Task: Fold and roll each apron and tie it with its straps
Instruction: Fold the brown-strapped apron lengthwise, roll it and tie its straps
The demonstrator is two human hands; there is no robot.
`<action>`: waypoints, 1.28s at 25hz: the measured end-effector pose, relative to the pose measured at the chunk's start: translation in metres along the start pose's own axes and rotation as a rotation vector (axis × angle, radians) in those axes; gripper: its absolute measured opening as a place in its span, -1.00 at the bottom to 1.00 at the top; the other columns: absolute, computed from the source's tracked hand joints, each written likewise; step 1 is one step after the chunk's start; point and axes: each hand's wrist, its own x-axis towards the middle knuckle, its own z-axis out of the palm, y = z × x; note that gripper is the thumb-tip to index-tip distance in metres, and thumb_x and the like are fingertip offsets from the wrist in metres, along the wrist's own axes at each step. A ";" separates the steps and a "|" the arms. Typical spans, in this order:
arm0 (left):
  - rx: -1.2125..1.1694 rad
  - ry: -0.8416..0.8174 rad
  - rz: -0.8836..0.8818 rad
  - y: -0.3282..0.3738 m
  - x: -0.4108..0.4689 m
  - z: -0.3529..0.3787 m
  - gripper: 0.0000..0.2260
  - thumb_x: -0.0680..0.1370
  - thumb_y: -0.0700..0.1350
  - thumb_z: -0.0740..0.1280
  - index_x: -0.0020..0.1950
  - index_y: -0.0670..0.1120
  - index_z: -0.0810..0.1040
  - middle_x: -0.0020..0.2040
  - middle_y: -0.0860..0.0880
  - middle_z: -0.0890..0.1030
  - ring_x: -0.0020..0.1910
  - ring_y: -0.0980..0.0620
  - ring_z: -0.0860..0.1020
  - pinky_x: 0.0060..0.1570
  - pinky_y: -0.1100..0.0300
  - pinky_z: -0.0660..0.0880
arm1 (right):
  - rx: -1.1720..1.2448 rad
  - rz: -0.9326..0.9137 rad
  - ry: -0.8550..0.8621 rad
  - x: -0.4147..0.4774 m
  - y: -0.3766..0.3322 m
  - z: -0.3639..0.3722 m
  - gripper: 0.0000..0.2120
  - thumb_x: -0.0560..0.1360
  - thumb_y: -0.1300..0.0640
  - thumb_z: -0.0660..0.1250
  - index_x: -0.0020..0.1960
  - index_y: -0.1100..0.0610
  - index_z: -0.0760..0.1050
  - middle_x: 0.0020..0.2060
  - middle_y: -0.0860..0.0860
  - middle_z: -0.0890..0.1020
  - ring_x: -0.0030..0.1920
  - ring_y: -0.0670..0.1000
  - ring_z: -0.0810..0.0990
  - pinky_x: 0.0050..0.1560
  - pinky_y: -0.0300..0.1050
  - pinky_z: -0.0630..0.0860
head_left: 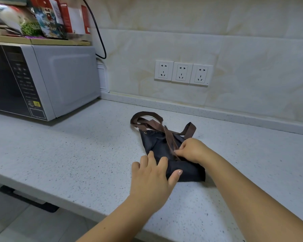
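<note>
Lower centre of the frame, on the countertop (77, 154), the dark apron (157, 147) lies folded into a narrow bundle. Left hand (152, 177) presses its near end, fingers spread flat; right hand (191, 151) pinches a brown strap (170, 140) mid-bundle. Advice: keep the fold pinned and draw the strap taut, else the roll will slacken.

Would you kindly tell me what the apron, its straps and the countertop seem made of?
The apron looks like matte dark woven cloth: it creases and folds softly. Its straps seem brown fabric tape with a slight sheen, looping limply. The countertop appears smooth pale stone or composite, flecked dark; which, I cannot tell.
</note>
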 end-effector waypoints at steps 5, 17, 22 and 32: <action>-0.023 0.015 0.013 -0.001 0.000 0.001 -0.55 0.55 0.32 0.01 -0.08 0.06 0.55 0.14 -0.17 0.63 -0.04 -0.14 0.58 -0.14 -0.03 0.48 | -0.017 0.102 0.043 0.005 -0.002 -0.002 -0.71 0.54 0.00 0.32 -0.23 0.17 0.42 -0.32 0.06 0.51 -0.22 0.07 0.53 -0.24 -0.15 0.46; -0.402 -0.182 0.191 -0.009 0.031 -0.006 -0.41 0.50 0.19 -0.23 -0.05 -0.11 0.50 0.02 -0.01 0.42 -0.02 -0.02 0.34 0.11 0.05 0.37 | -0.161 0.020 -0.049 0.006 -0.014 -0.007 -0.79 0.54 0.09 0.31 0.07 0.23 0.49 -0.12 0.10 0.51 -0.12 0.08 0.49 -0.12 -0.13 0.44; -0.405 0.007 0.259 -0.005 0.025 0.000 -0.67 0.61 -0.01 0.05 -0.05 -0.15 0.53 0.05 -0.09 0.49 0.05 -0.03 0.47 0.03 0.01 0.51 | 0.424 0.129 0.014 0.003 0.000 -0.002 -0.86 0.52 0.19 0.23 -0.14 0.24 0.49 -0.27 0.13 0.62 -0.30 0.07 0.55 -0.26 -0.08 0.52; -0.383 0.023 0.289 -0.003 0.021 0.004 -0.63 0.62 0.04 -0.06 -0.02 -0.09 0.49 -0.08 0.01 0.43 -0.08 0.04 0.37 0.04 0.11 0.41 | 0.392 0.172 -0.021 0.011 0.001 0.001 -0.88 0.50 0.23 0.32 -0.16 0.27 0.56 -0.40 0.12 0.55 -0.39 0.06 0.49 -0.33 -0.14 0.43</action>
